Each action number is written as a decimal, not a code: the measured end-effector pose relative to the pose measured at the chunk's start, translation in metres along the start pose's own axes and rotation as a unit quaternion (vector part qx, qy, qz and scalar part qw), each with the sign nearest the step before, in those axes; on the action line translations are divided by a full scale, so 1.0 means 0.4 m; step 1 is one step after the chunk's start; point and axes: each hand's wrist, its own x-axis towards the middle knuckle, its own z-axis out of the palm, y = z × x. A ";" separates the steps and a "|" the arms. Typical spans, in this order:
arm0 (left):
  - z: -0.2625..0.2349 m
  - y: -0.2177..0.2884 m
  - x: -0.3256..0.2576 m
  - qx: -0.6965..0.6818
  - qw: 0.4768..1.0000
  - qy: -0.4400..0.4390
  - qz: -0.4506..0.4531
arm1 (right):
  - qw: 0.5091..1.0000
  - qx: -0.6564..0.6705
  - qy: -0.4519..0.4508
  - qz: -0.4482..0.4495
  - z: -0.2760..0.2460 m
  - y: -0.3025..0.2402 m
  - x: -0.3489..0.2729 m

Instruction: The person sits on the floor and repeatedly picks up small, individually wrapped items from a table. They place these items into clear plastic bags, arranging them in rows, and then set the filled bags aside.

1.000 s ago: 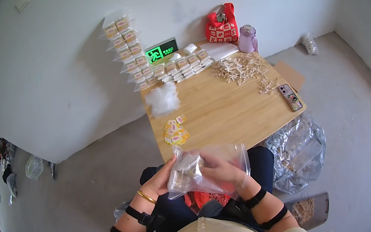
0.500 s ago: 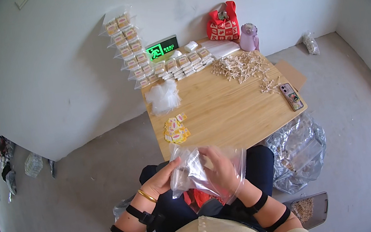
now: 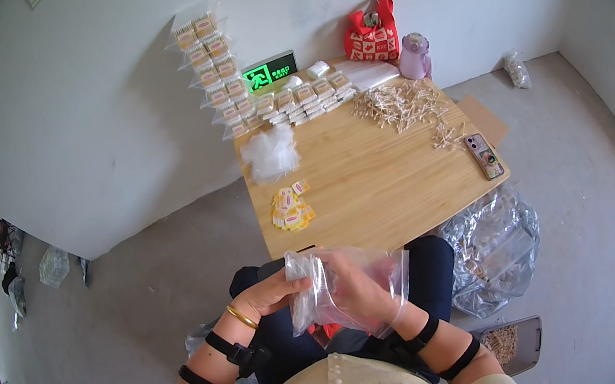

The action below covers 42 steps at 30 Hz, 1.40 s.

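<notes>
Over my lap, just off the table's near edge, I hold a clear plastic bag (image 3: 312, 303). My left hand (image 3: 279, 289) grips its bunched left end, thumb on top. My right hand (image 3: 357, 288) reaches into the bag from the right, with film around it up to the wrist. Its fingers curve down at the bag's filled left part; what they press on is blurred by the shiny film. Closest on the table lie small yellow-and-white label cards (image 3: 291, 210) in a loose pile. Behind them is a heap of thin clear bags (image 3: 271, 155).
On the wooden table (image 3: 373, 189) are loose cotton swabs (image 3: 401, 105), a phone (image 3: 485, 156), rows of swab packs (image 3: 304, 100), a tall bagged stack (image 3: 215, 77), a lilac jug (image 3: 414, 58) and a red bag (image 3: 373, 40). Right of my legs sit a large plastic sack (image 3: 492, 250) and a grey bin (image 3: 527, 342).
The bag has turned and its left end now stands more upright. Both hands sit slightly lower, and my right hand has moved a little left and deeper into the bag.
</notes>
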 end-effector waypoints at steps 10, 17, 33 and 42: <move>0.015 0.006 0.023 -0.040 0.999 0.028 0.010 | 0.998 0.020 -0.057 0.002 -0.016 0.024 0.007; 0.018 0.015 0.033 -0.089 0.995 0.048 0.008 | 0.995 -0.070 -0.058 -0.048 -0.021 0.055 0.018; -0.026 -0.022 0.048 0.004 0.997 0.081 0.005 | 0.969 -0.228 -0.037 -0.089 0.009 0.109 0.020; -0.018 -0.024 0.050 -0.033 0.994 0.103 0.011 | 0.966 -0.248 -0.077 -0.025 0.010 0.116 0.013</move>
